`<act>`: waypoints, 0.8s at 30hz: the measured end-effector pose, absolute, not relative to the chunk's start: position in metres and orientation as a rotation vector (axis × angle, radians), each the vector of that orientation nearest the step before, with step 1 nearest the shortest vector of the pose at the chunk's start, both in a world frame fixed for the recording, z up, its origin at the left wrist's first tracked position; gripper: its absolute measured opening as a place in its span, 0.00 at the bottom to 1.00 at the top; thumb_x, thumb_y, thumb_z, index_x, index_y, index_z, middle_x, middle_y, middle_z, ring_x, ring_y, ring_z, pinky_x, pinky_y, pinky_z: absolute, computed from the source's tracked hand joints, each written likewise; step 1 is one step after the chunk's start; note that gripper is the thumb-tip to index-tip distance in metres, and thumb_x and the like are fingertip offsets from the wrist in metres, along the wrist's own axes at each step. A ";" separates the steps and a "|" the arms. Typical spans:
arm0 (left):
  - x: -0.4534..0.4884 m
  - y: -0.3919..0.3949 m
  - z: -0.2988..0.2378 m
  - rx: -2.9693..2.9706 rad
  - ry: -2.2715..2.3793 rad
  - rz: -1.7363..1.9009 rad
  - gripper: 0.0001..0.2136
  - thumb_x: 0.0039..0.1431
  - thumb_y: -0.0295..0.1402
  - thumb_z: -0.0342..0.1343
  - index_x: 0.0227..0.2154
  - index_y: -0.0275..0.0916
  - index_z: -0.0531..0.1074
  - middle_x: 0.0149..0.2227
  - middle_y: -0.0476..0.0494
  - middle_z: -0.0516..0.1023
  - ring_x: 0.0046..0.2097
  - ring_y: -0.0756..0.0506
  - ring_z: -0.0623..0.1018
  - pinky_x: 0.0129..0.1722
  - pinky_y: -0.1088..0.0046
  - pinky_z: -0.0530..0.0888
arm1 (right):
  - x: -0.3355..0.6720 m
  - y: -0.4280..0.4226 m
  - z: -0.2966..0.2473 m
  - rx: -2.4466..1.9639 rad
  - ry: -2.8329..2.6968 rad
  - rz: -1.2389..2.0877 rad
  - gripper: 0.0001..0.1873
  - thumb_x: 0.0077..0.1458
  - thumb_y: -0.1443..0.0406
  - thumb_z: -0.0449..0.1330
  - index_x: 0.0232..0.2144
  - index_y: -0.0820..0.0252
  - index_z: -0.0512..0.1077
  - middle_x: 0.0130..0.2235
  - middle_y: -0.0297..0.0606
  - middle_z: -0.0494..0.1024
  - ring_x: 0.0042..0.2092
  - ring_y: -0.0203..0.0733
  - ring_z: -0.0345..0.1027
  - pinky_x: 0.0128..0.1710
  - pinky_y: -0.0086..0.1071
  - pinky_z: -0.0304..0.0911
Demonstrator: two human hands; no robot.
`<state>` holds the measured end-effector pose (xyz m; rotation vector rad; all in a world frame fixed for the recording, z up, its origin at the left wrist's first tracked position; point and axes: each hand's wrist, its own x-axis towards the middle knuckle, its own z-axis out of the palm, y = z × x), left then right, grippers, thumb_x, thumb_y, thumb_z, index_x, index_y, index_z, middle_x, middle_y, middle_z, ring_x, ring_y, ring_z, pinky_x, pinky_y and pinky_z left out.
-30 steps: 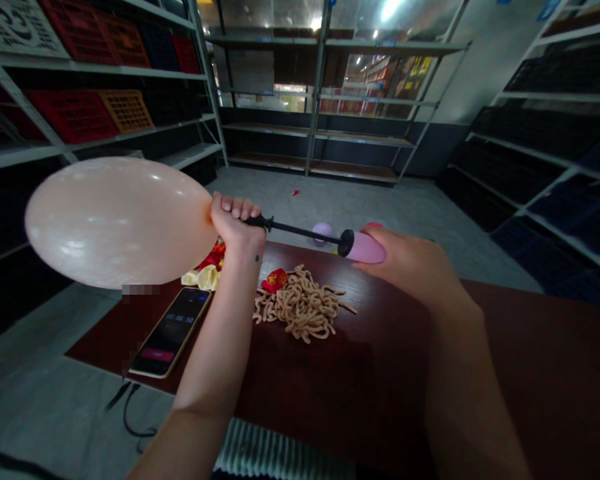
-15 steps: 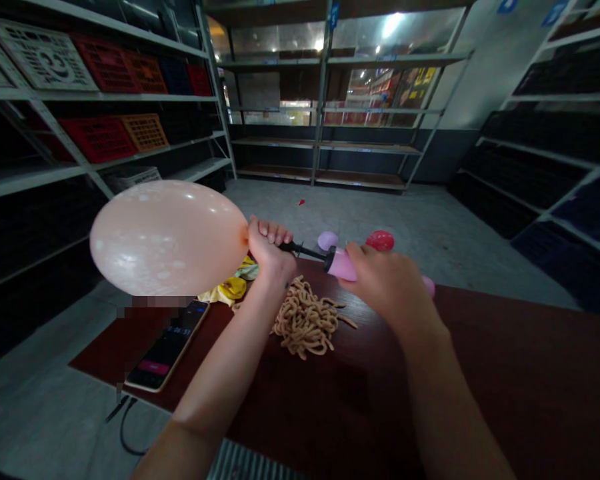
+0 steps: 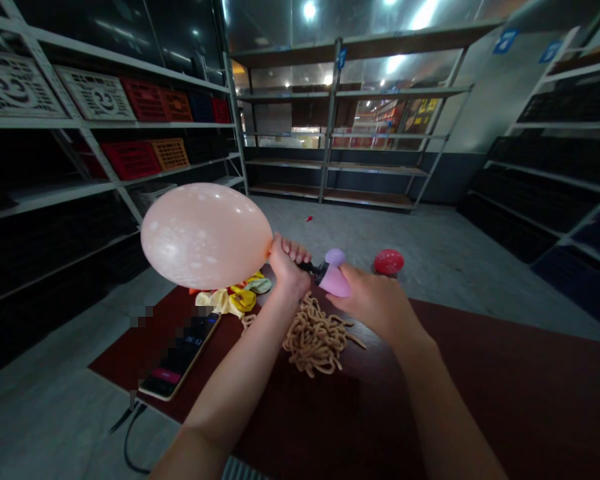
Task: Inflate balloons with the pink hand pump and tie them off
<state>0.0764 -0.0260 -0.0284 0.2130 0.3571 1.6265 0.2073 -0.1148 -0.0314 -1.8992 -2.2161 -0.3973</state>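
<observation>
L hand (image 3: 291, 268) clamped at neck of peach balloon (image 3: 206, 237), R hand (image 3: 373, 303) round pink pump (image 3: 336, 283).
Balloon L of both, held up off bench (image 3: 485, 380); long axis approx. sideways, pointing twd pump; L hand nearer.

A storeroom or warehouse is surrounding the dark table (image 3: 510, 380): beyond its far edge a metal rack (image 3: 330, 120) is standing on the grey floor (image 3: 440, 240), off its far left corner plastic crates (image 3: 145, 101) are lining shelving (image 3: 105, 125), and farther right blue signs (image 3: 505, 41) are showing on a wall (image 3: 480, 113)
</observation>
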 end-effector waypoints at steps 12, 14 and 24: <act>0.041 -0.006 -0.024 0.117 0.323 1.689 0.21 0.69 0.31 0.45 0.19 0.39 0.47 0.13 0.58 0.47 0.14 0.55 0.51 0.17 0.76 0.51 | 0.233 -0.115 -0.027 -2.028 -2.273 -0.263 0.20 0.55 0.47 0.57 0.42 0.52 0.70 0.38 0.39 0.81 0.36 0.50 0.75 0.27 0.34 0.52; 0.034 -0.004 -0.022 0.108 0.322 1.697 0.21 0.69 0.31 0.45 0.19 0.39 0.47 0.13 0.58 0.47 0.14 0.55 0.51 0.18 0.76 0.52 | 0.237 -0.117 -0.024 -2.030 -2.273 -0.236 0.19 0.55 0.47 0.56 0.41 0.51 0.71 0.38 0.39 0.81 0.35 0.50 0.75 0.26 0.35 0.52; 0.036 0.001 -0.028 0.162 0.306 1.745 0.22 0.69 0.33 0.46 0.18 0.40 0.49 0.14 0.58 0.47 0.14 0.55 0.51 0.17 0.76 0.52 | 0.243 -0.123 -0.019 -2.078 -2.282 -0.261 0.18 0.56 0.50 0.57 0.42 0.54 0.71 0.36 0.41 0.81 0.35 0.49 0.75 0.27 0.35 0.52</act>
